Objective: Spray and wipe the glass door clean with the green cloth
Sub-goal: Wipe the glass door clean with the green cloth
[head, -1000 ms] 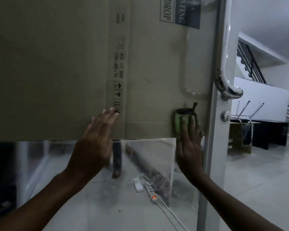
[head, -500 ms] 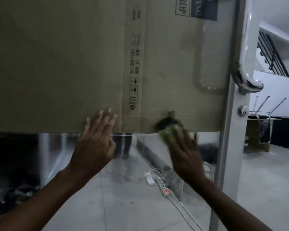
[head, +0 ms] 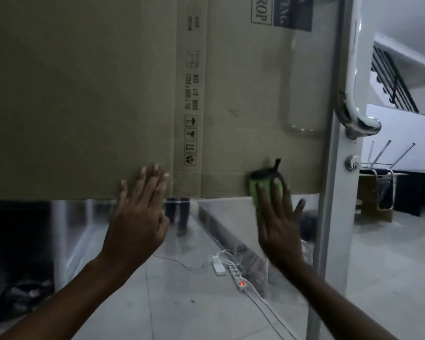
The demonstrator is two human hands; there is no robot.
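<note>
Green cloth upright on glass door — right hand pressing flat

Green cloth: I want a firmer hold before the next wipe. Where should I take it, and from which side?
Probably take the green cloth at its bunched top edge, coming from above. The right hand only presses it flat against the glass door, and that upper edge sticks out past the fingertips.

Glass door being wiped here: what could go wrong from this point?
1. The right hand presses the cloth flat near the door frame; a wide stroke might knock the fingers against it.
2. The cloth is mostly under the fingertips, so it could slip out and the bare palm would smear the glass.
3. The left hand lies flat on the glass and may leave prints.
</note>
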